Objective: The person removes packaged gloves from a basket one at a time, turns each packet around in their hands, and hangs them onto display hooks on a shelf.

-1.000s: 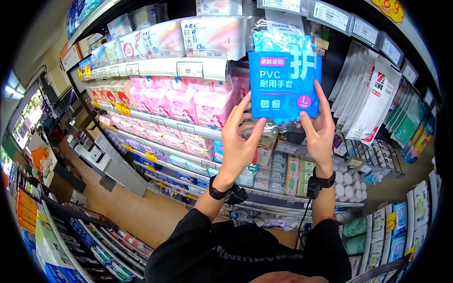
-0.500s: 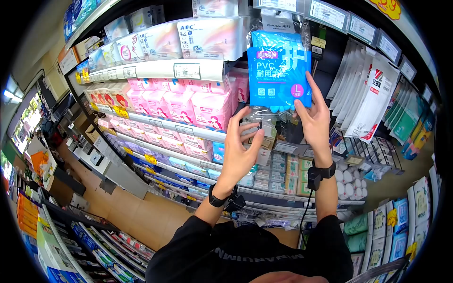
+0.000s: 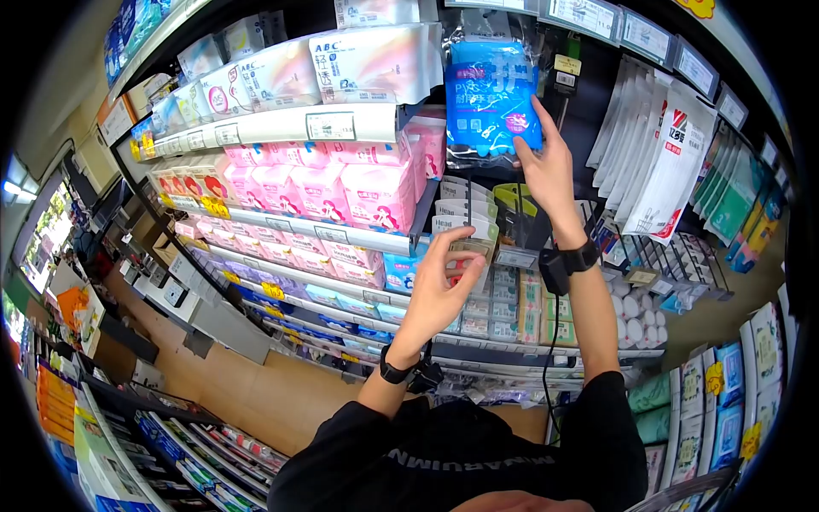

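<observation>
A blue pack of PVC gloves [image 3: 492, 98] in a clear bag hangs upright at the top of the shelf gap. My right hand [image 3: 546, 171] grips its lower right edge, thumb at the front corner and index finger along the side. Below and to the left, my left hand [image 3: 439, 286] is raised with fingers curved and apart, holding nothing. Behind it stand small cards or boxes marked "Head" [image 3: 456, 209]; whether the fingertips touch them I cannot tell.
Pink pads packs [image 3: 375, 196] and white ABC packs [image 3: 367, 64] fill the shelves to the left. White hanging packets [image 3: 670, 162] are at the right. A price rail [image 3: 333, 125] juts out beside the gloves. A tiled aisle floor [image 3: 230, 375] lies lower left.
The glove pack has moved up and back, deeper into the shelf, with my right hand following it. My left hand has dropped slightly and moved away from the pack, showing the "Head" items.
</observation>
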